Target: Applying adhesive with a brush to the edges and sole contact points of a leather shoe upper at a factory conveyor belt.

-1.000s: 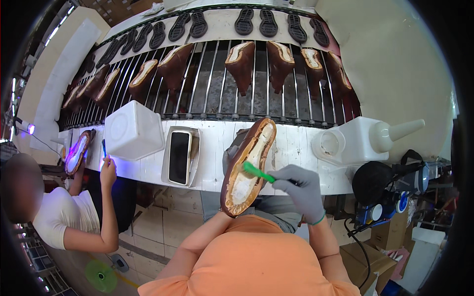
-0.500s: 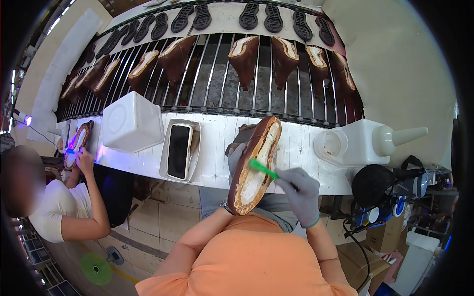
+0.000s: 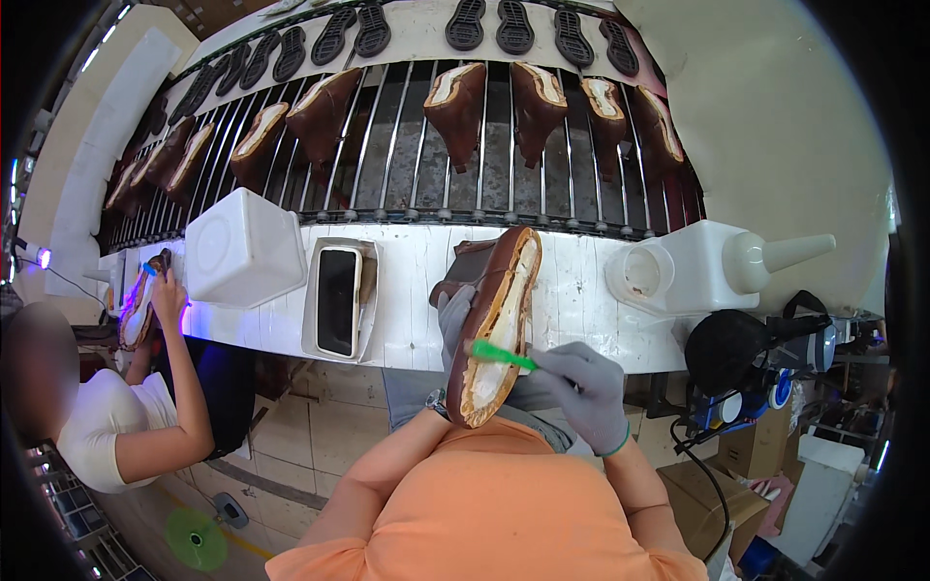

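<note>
My left hand (image 3: 453,315), gloved in grey, grips a brown leather boot (image 3: 488,288) from its left side. The boot is turned bottom up and slanted, its tan rim and whitish underside facing me. Part of the left hand is hidden behind it. In my gloved right hand (image 3: 588,389), the fingers are closed round the handle of a green brush (image 3: 502,355). The brush head lies across the boot's underside and reaches its left rim, below the middle.
Behind the white bench (image 3: 407,290), several upturned boots (image 3: 455,107) rest on a roller rack, with black soles (image 3: 515,27) beyond. A white jug (image 3: 242,247) and a phone (image 3: 338,300) in a tray stand left, a white bottle (image 3: 702,271) right. A co-worker (image 3: 145,416) brushes another shoe.
The green brush has moved left and slightly down to the boot's left rim, turning flatter. My view has shifted slightly. The co-worker's brush has moved up along their shoe.
</note>
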Tool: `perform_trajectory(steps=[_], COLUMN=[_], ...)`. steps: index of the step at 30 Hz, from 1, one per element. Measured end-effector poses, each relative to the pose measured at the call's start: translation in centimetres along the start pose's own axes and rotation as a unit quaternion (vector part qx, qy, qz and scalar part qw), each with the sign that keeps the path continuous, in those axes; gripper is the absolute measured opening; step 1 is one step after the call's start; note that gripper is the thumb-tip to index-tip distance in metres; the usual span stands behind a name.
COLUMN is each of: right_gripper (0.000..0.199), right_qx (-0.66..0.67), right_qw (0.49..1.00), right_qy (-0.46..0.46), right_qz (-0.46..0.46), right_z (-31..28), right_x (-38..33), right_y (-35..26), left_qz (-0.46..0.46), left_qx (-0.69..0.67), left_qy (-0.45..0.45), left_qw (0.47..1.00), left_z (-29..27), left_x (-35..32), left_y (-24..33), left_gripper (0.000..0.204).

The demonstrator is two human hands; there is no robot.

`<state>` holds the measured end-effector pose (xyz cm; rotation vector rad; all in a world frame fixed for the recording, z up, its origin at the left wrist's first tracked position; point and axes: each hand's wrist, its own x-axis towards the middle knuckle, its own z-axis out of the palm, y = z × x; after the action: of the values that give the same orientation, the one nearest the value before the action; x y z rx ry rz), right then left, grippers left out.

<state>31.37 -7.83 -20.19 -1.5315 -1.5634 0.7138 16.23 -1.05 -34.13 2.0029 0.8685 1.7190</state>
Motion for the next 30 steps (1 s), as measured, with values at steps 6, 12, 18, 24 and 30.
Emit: perform_trajectory(steps=[6, 12, 18, 24, 30], right_gripper=[0.019, 0.018, 0.017, 0.018, 0.018], right_qx=[0.018, -0.025, -0.051, -0.058, 0.013], right_qw=[0.995, 0.990, 0.987, 0.985, 0.992], right_qy=[0.055, 0.070, 0.095, 0.140, 0.006], right_qz=[0.080, 0.116, 0.118, 0.087, 0.128], right_z=[0.3, -0.1, 0.0, -0.4, -2.2], right_x=[1.4, 2.9, 4.4, 7.4, 4.4], right_y=[2.4, 5.3, 8.2, 10.2, 8.0], left_qz=[-0.004, -0.003, -0.001, 0.004, 0.004], left_qx=[-0.001, -0.002, -0.001, -0.001, -0.001], left_qy=[0.001, 0.004, 0.006, 0.012, 0.009], left_qw=[1.000, 1.000, 1.000, 1.000, 1.000], left_z=[0.3, 0.6, 0.7, 0.9, 1.0], left_x=[0.0, 0.0, 0.1, 0.2, 0.0], left_y=[0.2, 0.3, 0.2, 0.0, 0.0], left_gripper=[0.085, 0.086, 0.086, 0.087, 0.088])
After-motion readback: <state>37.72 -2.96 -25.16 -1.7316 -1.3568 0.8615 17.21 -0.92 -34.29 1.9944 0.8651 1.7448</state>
